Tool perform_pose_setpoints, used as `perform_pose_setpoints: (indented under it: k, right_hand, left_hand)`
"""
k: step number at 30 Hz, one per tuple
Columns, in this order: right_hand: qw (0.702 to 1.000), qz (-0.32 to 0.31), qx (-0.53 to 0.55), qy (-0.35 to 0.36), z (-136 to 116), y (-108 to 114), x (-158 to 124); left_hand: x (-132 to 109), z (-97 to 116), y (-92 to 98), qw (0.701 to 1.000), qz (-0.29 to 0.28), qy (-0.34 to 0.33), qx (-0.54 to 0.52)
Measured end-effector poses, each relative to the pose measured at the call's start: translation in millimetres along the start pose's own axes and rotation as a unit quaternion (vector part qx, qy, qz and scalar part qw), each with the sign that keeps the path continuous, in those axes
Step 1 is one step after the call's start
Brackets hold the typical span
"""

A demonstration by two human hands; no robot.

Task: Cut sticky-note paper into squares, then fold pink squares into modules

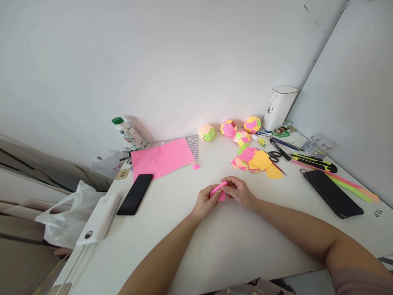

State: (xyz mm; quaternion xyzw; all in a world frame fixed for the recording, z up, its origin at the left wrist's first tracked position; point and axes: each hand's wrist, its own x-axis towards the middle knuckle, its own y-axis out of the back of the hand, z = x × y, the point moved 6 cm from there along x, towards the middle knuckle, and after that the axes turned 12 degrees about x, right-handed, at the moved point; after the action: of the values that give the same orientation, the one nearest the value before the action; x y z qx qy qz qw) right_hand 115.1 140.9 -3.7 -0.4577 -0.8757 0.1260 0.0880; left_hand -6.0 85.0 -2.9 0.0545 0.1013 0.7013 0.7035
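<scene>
Between my two hands is a small piece of pink paper [221, 196], with a fold along its upper edge. My left hand [206, 203] pinches its left side, the thumb lying on top. The fingers of my right hand [241, 191] close on the upper right part of the same paper. Beyond my hands lies a pile of pink and yellow paper squares [260, 159]. A little folded pink piece [195, 166] rests beside the large pink sheet [162, 159]. Several multicoloured paper balls [229, 128] stand near the wall.
At the left are a black phone [135, 194], a white box-shaped device [100, 219], a plastic bag [69, 217] and a green-capped bottle [130, 133]. To the right lie scissors [274, 156], a cutter [316, 163], a black case [333, 193], glass jars [312, 142] and a white container [278, 108].
</scene>
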Motion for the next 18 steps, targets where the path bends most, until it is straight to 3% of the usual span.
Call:
perform_pose_setpoints:
  k: [18]
  right_hand:
    - [1.0,-0.01,0.017,0.018,-4.2,-1.0,0.8]
  left_hand:
    - [2.4,-2.4,1.3,1.0,0.013,0.003,-0.026]
